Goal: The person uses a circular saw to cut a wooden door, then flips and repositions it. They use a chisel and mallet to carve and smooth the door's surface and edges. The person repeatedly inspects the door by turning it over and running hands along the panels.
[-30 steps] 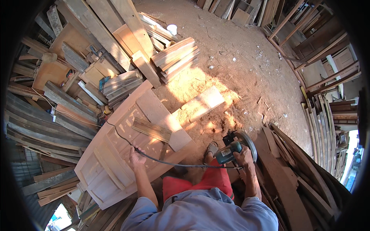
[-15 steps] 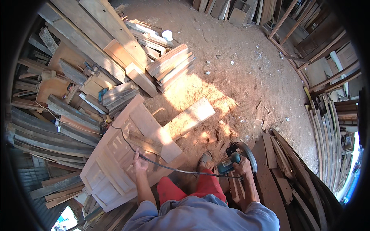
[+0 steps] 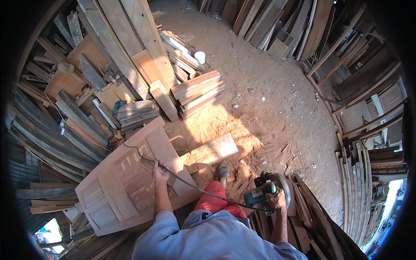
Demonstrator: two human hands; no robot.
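My right hand [image 3: 275, 200] is wrapped round the handle of a teal circular saw [image 3: 258, 195] with a grey, rounded blade guard [image 3: 281, 187]. I hold it low at my right side, beside the stacked boards. A black power cord [image 3: 195, 187] runs from the saw across my lap to my left hand [image 3: 160, 172], whose fingers are closed on it. From there the cord trails over a pale panelled wooden door [image 3: 113, 189], which lies tilted in front of me on the left. A loose board under my left hand is partly hidden.
A thick plank [image 3: 212, 151] juts out past the door's right edge over sawdust. Stacked timber [image 3: 199, 93] and a white bucket [image 3: 199, 57] stand ahead. Long boards [image 3: 318, 212] lie close on my right. Curved dark timbers [image 3: 47, 125] fill the left.
My view has shifted, so the door and timber piles sit differently. The saw and cord are still in my hands. My foot appears farther forward, beside the plank.
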